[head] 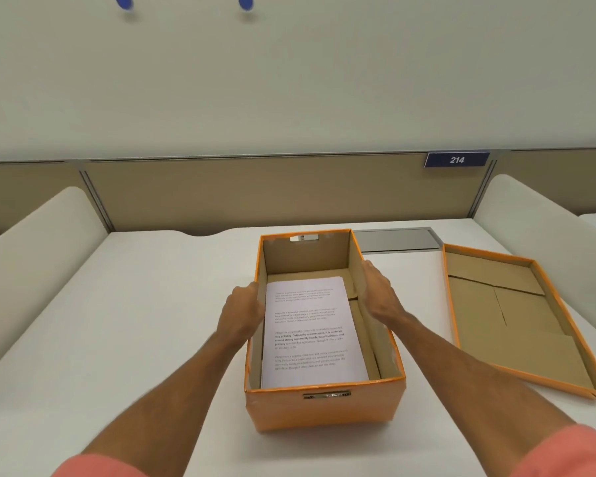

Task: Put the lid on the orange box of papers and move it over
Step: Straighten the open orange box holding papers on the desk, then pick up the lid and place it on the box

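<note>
On white surface (117, 321), centre: orange box (324, 407), open, no lid on. Papers (310, 332) stacked flat inside box, toward its left wall; printed text faces up. Left hand (243, 313) against box's left wall, fingers curled over rim. Right hand (381, 292) flat against box's right wall, fingers extended, grip apart. Lid (516, 318) right of box, apart from it, upside down on surface. Grey panel (396, 239) just behind box. Plate "214" (457, 159) on partition beyond box.
</note>
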